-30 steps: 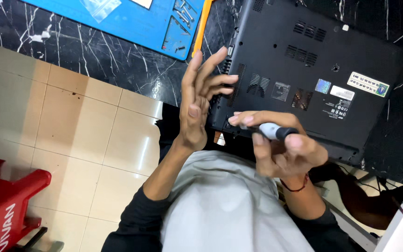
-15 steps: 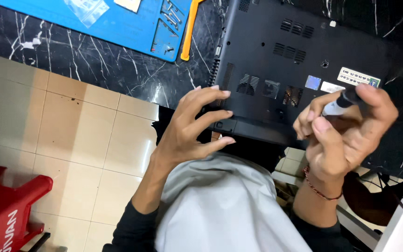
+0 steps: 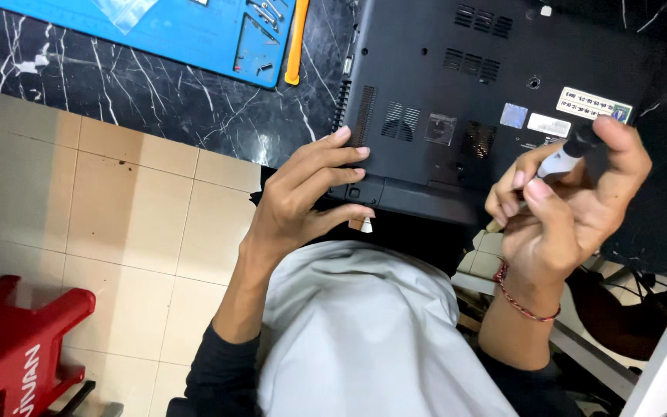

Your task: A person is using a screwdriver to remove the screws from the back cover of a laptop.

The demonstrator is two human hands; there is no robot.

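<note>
Laptop (image 3: 465,100) upside down on black marble table (image 3: 156,100), left hand (image 3: 302,197) fingers spread on its near edge, right hand (image 3: 573,201) fingers clamped on screwdriver (image 3: 569,154), blue tray (image 3: 179,31) with small tools beyond left fingertips.

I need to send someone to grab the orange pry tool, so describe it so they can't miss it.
Start at the black marbled table and find the blue work mat at its far edge, left of the upturned dark laptop. The orange pry tool lies along the mat's right edge, in the gap before the laptop. It is the only orange, long flat stick there.
</note>
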